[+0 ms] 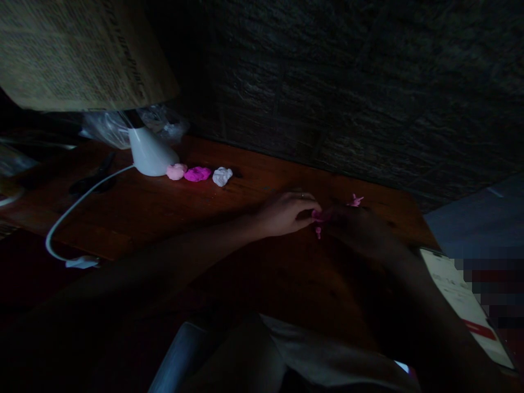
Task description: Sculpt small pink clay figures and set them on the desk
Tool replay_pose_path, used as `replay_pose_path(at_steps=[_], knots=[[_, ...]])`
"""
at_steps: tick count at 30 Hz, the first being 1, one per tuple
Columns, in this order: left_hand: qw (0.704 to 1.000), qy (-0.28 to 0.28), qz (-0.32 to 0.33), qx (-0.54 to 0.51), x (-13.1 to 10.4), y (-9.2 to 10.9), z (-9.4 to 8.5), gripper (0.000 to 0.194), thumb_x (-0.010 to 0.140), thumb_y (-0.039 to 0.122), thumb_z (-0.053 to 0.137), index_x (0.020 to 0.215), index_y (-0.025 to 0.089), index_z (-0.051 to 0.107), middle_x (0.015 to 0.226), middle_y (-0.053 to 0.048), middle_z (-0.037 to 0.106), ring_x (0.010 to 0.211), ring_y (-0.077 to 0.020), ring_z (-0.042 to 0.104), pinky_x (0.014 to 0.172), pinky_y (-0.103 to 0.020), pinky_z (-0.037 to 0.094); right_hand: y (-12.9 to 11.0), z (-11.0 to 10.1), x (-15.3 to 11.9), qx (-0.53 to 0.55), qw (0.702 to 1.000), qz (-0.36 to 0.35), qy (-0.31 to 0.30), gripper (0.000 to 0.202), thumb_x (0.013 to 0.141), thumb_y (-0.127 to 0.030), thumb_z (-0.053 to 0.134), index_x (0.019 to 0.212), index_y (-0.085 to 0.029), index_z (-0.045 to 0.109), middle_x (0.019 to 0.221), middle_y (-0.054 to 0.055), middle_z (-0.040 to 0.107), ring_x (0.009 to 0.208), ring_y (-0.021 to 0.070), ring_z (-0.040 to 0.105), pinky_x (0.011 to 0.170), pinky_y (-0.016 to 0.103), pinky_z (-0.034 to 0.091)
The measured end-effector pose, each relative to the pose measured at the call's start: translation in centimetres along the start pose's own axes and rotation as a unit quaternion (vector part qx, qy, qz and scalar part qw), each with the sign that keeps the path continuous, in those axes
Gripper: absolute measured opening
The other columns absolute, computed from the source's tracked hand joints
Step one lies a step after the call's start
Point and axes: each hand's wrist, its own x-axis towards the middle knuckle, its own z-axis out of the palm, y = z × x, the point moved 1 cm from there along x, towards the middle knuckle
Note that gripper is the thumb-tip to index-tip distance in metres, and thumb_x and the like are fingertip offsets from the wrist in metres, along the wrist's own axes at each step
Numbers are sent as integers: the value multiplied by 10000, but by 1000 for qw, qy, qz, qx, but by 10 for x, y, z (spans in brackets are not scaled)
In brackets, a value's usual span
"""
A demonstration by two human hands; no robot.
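My left hand (pixel 286 213), with a ring on one finger, pinches a small pink piece of modelling clay (pixel 316 216) between thumb and fingertips. My right hand (pixel 360 229) meets it from the other side, its fingers closed at the same piece; they are dark and partly hidden. Just below the fingertips a smaller pink clay bit (pixel 318 233) lies on the wooden table (pixel 254 267). Behind my right hand sits a pink clay shape with thin prongs (pixel 355 200). Farther left rest a pale pink lump (pixel 176 171), a magenta lump (pixel 198 174) and a white lump (pixel 222 176).
A lamp with a white base (pixel 150 153) and a newsprint shade (pixel 82 54) stands at the left, its white cable (pixel 77 202) curving forward. Black scissors (pixel 96 177) lie near it. A lit phone or tablet (pixel 458 300) is at the right. A dark textured wall (pixel 307 82) runs behind.
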Motion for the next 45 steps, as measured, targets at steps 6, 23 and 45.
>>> replay_pose_path(at_steps=[6,23,45], knots=[[999,-32,-15,35,2,-3,8,122,952,220,670,1015,190,770,1097,-66,777,1045,-206,697,934,-349,509,0,-9,-1,20,999,-24,-32,215,927,-252,582,913,-242,796,889,34,832,736,189,749,649,270,507],[996,-78,30,39,9,-3,8,181,999,194,588,1023,187,767,1127,-60,774,1064,-193,685,967,-328,484,13,3,2,4,994,84,66,309,934,-471,627,814,-246,802,790,46,805,685,210,721,605,300,452],[995,-86,21,50,11,-4,8,182,988,257,625,1016,213,799,1084,-77,758,1053,-208,684,962,-360,492,20,5,16,184,972,130,-64,498,815,-676,658,765,-187,737,523,-29,568,481,106,499,497,249,345]])
